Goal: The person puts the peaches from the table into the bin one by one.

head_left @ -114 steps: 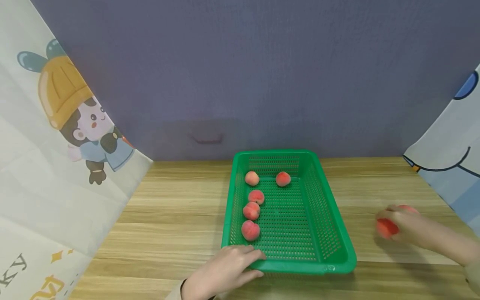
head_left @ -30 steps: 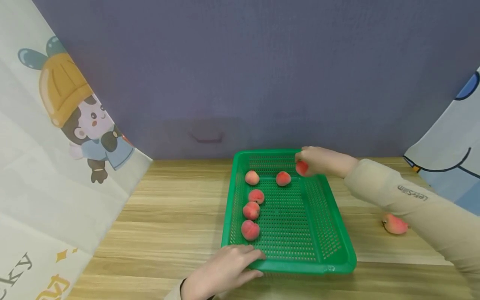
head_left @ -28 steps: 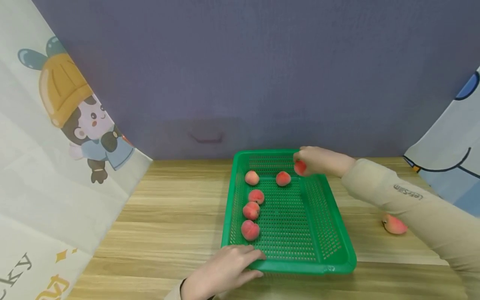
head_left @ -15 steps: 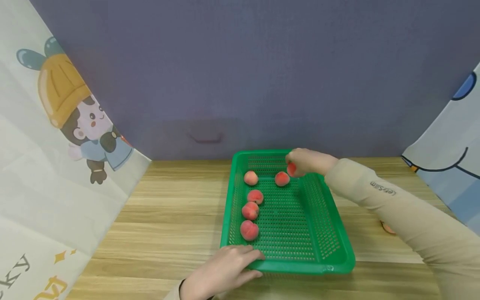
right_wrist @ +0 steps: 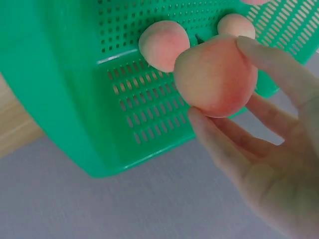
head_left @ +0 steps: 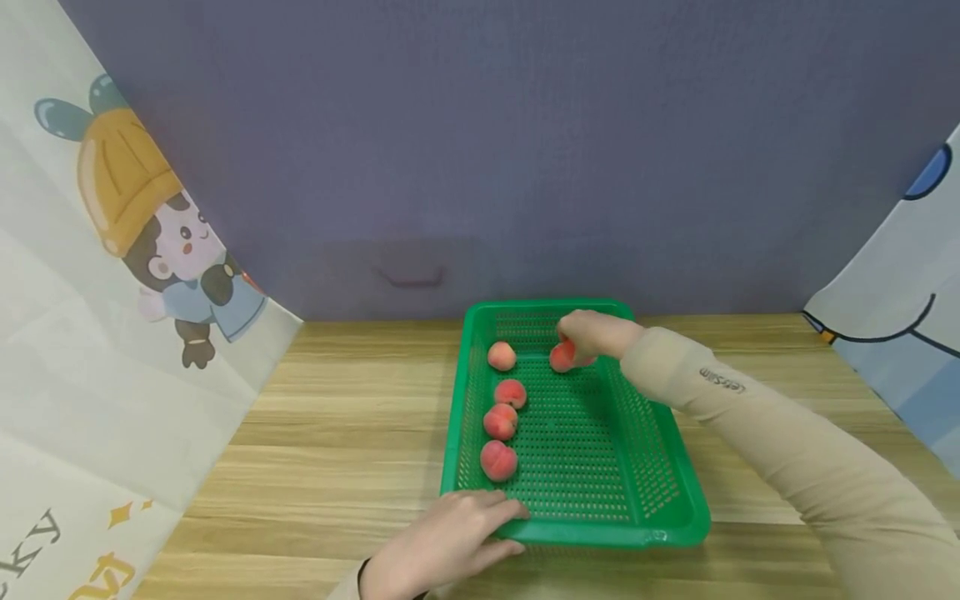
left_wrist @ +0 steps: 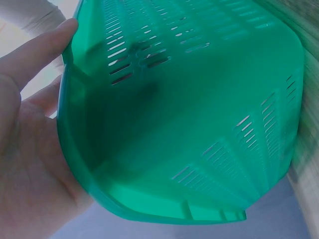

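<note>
Holding a peach between thumb and fingertips, the right hand was at the far part of the green basket. A neighbouring peach lay just beside the held fruit in the right wrist view; whether the two touched could not be told. The left hand, well apart from the right, was clamped on the basket's near rim. Three peaches lay in a line along the left wall, and a lone peach sat near the far left corner.

Good handling probably meant light finger pressure, since the skin looked easily bruised. The fruit seemed best lowered to the basket's floor before the fingers parted, rather than dropped, with a little room left so the neighbour would not roll. A steady left grip likely helped too: a nudge from the right sleeve against the side wall could otherwise have shifted the basket.
</note>
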Available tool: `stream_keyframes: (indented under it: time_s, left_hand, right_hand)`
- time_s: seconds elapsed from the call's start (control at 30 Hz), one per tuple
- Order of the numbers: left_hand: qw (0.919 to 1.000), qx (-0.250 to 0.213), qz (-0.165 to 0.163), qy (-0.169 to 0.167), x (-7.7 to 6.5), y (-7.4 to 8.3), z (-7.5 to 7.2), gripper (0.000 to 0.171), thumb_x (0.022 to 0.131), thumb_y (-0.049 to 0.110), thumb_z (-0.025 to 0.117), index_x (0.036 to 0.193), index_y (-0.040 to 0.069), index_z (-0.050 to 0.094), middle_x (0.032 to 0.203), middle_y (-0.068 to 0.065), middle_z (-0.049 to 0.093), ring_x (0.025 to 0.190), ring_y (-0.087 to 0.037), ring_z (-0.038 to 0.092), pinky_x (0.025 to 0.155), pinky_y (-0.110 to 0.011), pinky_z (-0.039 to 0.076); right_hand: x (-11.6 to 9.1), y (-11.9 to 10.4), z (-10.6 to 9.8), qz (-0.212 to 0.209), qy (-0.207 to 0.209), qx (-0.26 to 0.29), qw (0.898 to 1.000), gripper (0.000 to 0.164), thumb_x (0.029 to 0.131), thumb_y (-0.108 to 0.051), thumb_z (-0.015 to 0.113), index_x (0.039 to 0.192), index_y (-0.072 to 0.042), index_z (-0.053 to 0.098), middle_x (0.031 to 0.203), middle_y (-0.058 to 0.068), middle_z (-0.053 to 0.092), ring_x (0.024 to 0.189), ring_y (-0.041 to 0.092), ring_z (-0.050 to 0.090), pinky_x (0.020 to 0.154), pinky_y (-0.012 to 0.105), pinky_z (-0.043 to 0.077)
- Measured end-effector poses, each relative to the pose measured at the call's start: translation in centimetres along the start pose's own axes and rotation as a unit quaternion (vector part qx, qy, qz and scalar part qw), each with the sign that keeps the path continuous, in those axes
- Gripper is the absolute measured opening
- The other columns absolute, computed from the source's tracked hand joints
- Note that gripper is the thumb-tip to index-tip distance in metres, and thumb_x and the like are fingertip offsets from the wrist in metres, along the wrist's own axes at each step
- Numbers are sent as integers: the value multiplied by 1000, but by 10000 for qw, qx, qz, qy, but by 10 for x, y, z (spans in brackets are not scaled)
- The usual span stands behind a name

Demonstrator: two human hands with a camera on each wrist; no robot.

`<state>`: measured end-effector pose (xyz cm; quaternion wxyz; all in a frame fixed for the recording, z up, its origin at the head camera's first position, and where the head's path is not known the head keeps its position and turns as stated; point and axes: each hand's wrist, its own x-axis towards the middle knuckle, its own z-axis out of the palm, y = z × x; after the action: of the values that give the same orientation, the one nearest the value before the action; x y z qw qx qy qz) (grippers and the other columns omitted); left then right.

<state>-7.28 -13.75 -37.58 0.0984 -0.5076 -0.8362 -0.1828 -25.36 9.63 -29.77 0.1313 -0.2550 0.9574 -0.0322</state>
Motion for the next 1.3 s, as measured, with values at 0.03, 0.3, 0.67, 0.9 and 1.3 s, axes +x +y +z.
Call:
stream_keyframes:
  time_s: [0.03,0.3,0.67,0.9,1.3]
  left_hand:
    - [10000,-5,18,14,0,0,0,20,80,26,65,96,14,60,80,10,58,71,5,51,65,-6,39]
    - [10000,34,59,68,0,0,0,19,80,26,65,95,14,60,79,10,58,71,5,51,65,-7,40]
    - [10000,-17,65,63,0,-1,0,20,82,28,62,95,14,60,79,10,57,70,5,50,65,-6,39]
    - [9999,63,65,64,0,0,0,20,80,26,65,95,14,60,79,10,57,70,5,51,65,-6,40]
    - [10000,87,29,13,1,1,0,20,80,26,66,95,14,60,80,10,58,72,5,51,65,-6,40]
  right_hand:
    - [1,-1,1,93,-61,-19,9999,30,73,4,65,102,3,59,100,14,59,87,23,55,73,34,47]
    - [11,-9,10,441,-356,77,9984,25,73,7,63,97,1,57,89,9,57,77,19,50,67,29,45]
    - [19,-16,25,536,-751,160,9956,20,67,14,53,68,-5,54,60,3,48,53,14,35,48,25,33]
    - [23,-17,32,714,-817,250,9938,22,68,14,54,68,-7,49,59,3,46,50,13,34,46,23,32]
    - [27,-16,43,814,-910,354,9919,21,72,11,58,82,-5,47,80,9,47,62,17,36,52,27,32]
